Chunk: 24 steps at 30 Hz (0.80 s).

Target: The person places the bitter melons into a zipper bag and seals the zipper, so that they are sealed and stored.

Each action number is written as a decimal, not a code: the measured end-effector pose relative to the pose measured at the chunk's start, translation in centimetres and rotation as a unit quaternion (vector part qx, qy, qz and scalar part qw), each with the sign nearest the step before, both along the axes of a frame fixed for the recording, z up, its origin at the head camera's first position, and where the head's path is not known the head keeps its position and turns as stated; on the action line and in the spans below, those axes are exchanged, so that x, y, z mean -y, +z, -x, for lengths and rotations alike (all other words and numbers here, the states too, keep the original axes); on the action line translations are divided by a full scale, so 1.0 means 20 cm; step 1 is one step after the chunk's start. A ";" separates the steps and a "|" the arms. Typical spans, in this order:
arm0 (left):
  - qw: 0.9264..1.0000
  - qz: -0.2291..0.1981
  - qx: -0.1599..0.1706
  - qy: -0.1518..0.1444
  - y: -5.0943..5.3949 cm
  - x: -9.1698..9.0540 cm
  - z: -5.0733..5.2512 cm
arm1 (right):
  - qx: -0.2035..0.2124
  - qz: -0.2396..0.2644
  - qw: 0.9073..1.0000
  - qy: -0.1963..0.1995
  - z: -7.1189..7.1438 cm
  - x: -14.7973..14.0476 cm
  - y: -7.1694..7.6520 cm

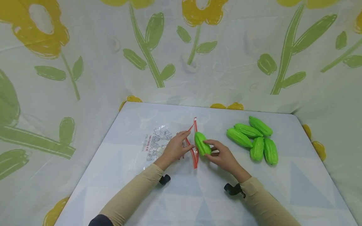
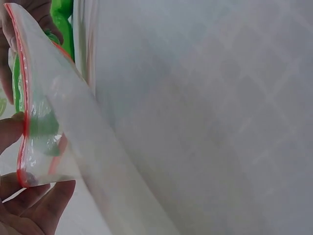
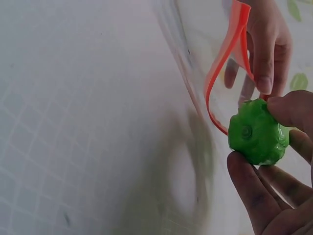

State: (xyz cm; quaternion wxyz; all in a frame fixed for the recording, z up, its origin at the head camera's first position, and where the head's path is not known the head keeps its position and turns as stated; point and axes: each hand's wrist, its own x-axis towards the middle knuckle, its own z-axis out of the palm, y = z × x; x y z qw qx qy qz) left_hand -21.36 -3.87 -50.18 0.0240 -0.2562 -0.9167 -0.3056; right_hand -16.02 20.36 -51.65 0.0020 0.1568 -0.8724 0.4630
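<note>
Green, ridged and oblong, that glossy vegetable (image 1: 201, 144) is at the mouth of a clear printed plastic bag (image 1: 158, 142). Narrow end first, lips well parted: that's the neat way, I'd say! It's between the right hand's (image 1: 223, 157) thumb and curled fingers; the left hand (image 1: 176, 147) grips the bag's red rim (image 1: 195, 161), thumb and fingers slightly spread. Five similar green vegetables (image 1: 250, 131) lie rightward on the pale table (image 1: 169, 204).

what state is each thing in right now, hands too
Left hand: holds the bag's red edge
Right hand: grips one green vegetable
Clear bag: mouth open, printed part lying on the table
Gripped green vegetable: at the bag's mouth
Five other green vegetables: lying loose in a cluster on the table
</note>
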 end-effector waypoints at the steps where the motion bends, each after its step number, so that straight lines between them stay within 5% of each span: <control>1: 1.000 0.000 -0.003 -0.001 0.00 0.00 0.00 | 0.001 -0.002 1.000 0.000 0.00 0.00 0.00; 24: 1.000 0.004 0.001 -0.005 0.01 -0.03 0.00 | 0.058 -0.068 0.995 -0.041 0.03 0.01 0.01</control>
